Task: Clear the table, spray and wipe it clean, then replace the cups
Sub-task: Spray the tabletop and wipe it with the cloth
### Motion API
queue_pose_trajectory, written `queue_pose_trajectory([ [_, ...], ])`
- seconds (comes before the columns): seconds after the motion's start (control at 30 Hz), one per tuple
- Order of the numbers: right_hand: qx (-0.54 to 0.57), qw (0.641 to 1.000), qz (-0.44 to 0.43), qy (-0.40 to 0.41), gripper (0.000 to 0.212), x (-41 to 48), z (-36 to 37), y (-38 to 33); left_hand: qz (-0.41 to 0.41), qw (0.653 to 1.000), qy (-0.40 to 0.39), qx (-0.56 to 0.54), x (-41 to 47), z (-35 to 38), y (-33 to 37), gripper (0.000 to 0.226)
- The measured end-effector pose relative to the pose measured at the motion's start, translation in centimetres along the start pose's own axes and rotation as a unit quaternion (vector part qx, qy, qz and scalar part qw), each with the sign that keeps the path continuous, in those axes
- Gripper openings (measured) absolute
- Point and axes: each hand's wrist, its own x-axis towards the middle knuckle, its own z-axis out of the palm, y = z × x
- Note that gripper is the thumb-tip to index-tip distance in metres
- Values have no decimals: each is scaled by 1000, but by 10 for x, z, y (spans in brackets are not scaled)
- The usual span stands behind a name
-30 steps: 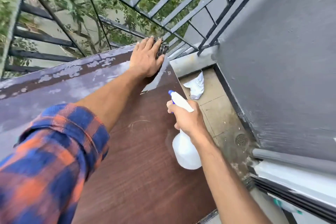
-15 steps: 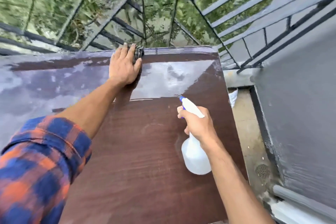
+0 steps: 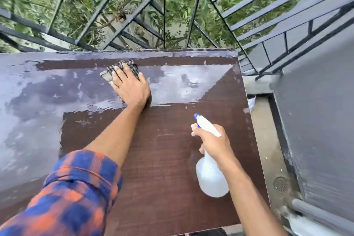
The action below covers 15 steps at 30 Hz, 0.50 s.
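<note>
My left grip [image 3: 132, 88] lies flat, fingers straight, pressing a checked cloth [image 3: 122, 67] onto the wet far part of the tabletop [image 3: 157, 188]. My right grip [image 3: 215, 144] is curled around the neck of the spray bottle [image 3: 210, 180], over the tabletop's near right side.

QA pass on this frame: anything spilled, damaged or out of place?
Mostly no. The wet sheen across the far half of the table fits the wiping: left hand presses the cloth, right hand holds the spray bottle. Only oddity: a crumpled white scrap on the floor past the table's right edge; unidentifiable.
</note>
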Motion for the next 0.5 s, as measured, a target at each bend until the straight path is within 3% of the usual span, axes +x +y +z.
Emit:
queue_pose_trajectory([
  [0.13, 36, 998, 18, 49, 17, -3, -26, 15, 59, 998, -24, 7, -35, 22, 38, 69],
  [0.27, 56, 993, 35, 97, 14, -6, -54, 27, 190, 977, -88, 32, -81, 49, 92, 70],
  [0.5, 77, 983, 63, 156, 11, -12, -88, 41, 447, 868, -201, 80, -151, 91, 182, 66],
])
